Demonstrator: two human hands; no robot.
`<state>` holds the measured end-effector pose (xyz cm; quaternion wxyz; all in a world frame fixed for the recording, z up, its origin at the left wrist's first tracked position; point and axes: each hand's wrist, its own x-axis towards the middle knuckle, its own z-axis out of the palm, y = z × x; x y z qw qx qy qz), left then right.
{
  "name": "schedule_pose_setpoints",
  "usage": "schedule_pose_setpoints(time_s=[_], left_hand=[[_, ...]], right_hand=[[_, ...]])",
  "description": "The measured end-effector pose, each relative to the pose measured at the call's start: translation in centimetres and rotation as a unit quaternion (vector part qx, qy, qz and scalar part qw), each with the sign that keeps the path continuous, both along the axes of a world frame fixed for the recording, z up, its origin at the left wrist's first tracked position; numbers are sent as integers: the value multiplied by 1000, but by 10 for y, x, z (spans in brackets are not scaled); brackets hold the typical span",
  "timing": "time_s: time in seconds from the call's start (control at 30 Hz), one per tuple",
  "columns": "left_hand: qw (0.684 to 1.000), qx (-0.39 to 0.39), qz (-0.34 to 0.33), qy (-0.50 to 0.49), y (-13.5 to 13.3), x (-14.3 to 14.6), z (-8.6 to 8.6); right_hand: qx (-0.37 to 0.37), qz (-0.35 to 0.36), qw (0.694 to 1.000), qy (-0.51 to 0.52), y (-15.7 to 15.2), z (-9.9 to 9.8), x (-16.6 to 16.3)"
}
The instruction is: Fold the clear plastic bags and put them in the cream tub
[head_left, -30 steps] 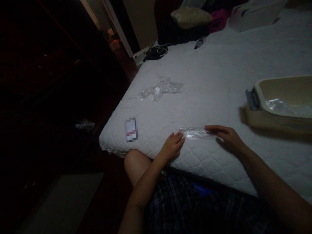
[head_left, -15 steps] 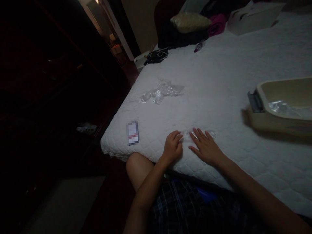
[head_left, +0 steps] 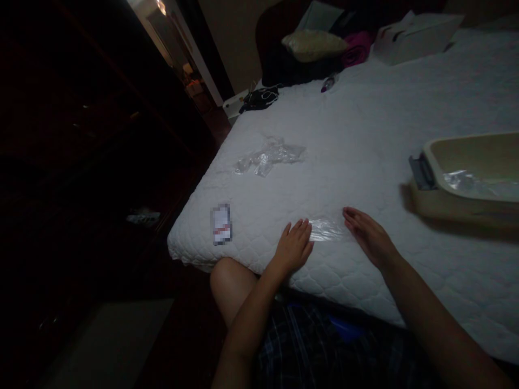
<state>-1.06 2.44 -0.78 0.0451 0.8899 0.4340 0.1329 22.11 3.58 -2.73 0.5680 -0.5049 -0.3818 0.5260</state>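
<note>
A clear plastic bag (head_left: 327, 229) lies flat on the white quilted mattress (head_left: 365, 162), near its front edge. My left hand (head_left: 293, 246) rests palm down on the bag's left end, fingers stretched out. At the other end is my right hand (head_left: 370, 233), turned on its side with straight fingers held close together. Its fingertips are at the bag's right edge; whether they press on it I cannot tell. Neither hand grips anything.
Crumpled clear plastic (head_left: 270, 155) lies farther back. A phone-like item (head_left: 221, 223), blurred out, is left of my hands. To the right stands a beige bin (head_left: 466, 202) with clear plastic inside. A white box (head_left: 417, 40), a pillow (head_left: 314, 46) and a pink roll (head_left: 357, 48) sit at the back.
My right hand has slid right, off the middle of the bag to its right end. My left hand has flattened onto the left end. The bag between them now looks smoother and more spread out.
</note>
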Motion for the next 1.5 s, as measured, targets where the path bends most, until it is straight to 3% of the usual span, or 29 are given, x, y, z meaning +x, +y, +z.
schedule_pose_setpoints(time_s=[0.1, 0.17, 0.23, 0.3, 0.33, 0.43, 0.57, 0.73, 0.9, 1.1, 1.23, 1.5], left_hand=[[1000, 0, -8, -29, 0, -3, 1], [999, 3, -15, -36, -1, -4, 2], [999, 11, -16, -31, -1, -4, 1], [999, 29, -6, -22, -3, -3, 0], [999, 42, 1, -17, -4, -2, 0], [996, 86, 10, 5, -6, 1, 1], [988, 148, -22, 32, -11, 4, 0], [967, 199, -161, 4, -13, 3, -11], [965, 244, -84, -45, -3, -7, -13], [981, 157, -71, -82, 16, -5, -13], [982, 119, -90, -117, 19, 0, -19], [978, 12, -35, -207, 20, -1, -15]], right_hand=[[-35, -52, 983, 173, 9, 2, 7], [-11, -98, 981, 168, 7, 2, 5], [49, -198, 977, 52, 0, 2, -3], [122, -276, 943, -141, -11, 3, -12], [158, -281, 917, -237, -16, 4, -17], [258, -161, 854, -421, -25, 5, -26], [303, -1, 809, -504, -18, 1, -29], [311, 34, 821, -478, -13, -11, -24], [319, 51, 843, -429, -16, -13, -21], [301, 30, 848, -435, -14, -9, -22], [277, 52, 859, -428, -14, -8, -21], [207, 97, 895, -383, -16, -5, -16]])
